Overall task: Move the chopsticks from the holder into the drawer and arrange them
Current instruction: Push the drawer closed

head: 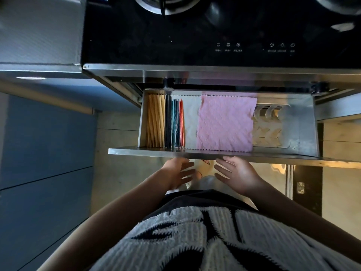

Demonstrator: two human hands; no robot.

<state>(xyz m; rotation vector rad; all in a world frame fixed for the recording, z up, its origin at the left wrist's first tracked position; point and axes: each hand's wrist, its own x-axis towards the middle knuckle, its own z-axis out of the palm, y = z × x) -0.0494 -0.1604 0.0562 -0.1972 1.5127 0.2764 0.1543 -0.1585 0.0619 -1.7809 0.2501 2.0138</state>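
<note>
Inside your drawer (300, 124): wooden chopsticks (155, 121) leftmost, coloured chopsticks (176, 124), pink cloth (226, 124) | left hand (178, 173), right hand (237, 174): fingers spread, empty, below drawer front.

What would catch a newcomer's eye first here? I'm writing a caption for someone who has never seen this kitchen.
The pink cloth in the middle of the open steel drawer stands out first. Left of it lie neat rows of chopsticks: wooden chopsticks in the far-left compartment, coloured chopsticks beside them. Both hands, the left hand and right hand, hover open and empty just below the drawer's front edge.
</note>
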